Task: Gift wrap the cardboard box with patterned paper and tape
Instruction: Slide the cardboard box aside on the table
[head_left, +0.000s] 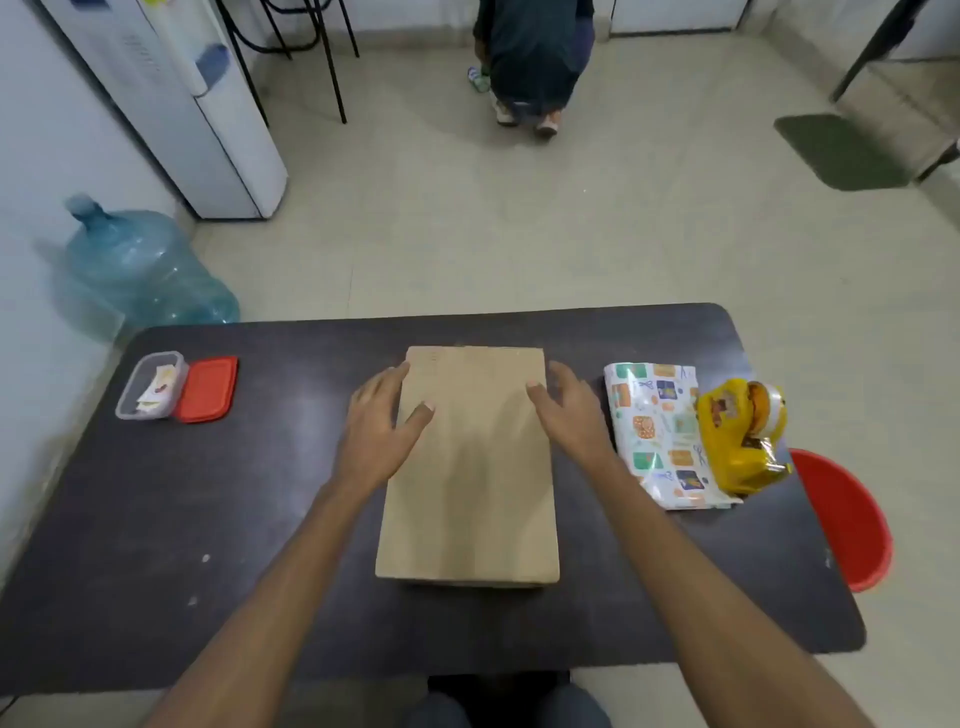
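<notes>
Centrally, rectangular cardboard box (467, 467), dark table (249, 499)

Cardboard box (467, 467) flat at centre of dark table (208, 519), bare, long axis running away from camera. Left hand (382, 415) at far-left edge of box, fingers fairly straight, thumb on top face. Right hand (569, 410) at far-right edge, thumb tip on top, fingers spread. Folded patterned paper (654, 431) right of box, apart from it. Yellow bag (743, 436) overlapping paper's right side, likely tape roll (774, 410) in it. Far left: clear tub (150, 384) with paper scraps, red lid (207, 388) touching its right side. Beyond table: blue water jug (145, 270), white dispenser (197, 104), green mat (841, 150), crouching person (535, 57).
</notes>
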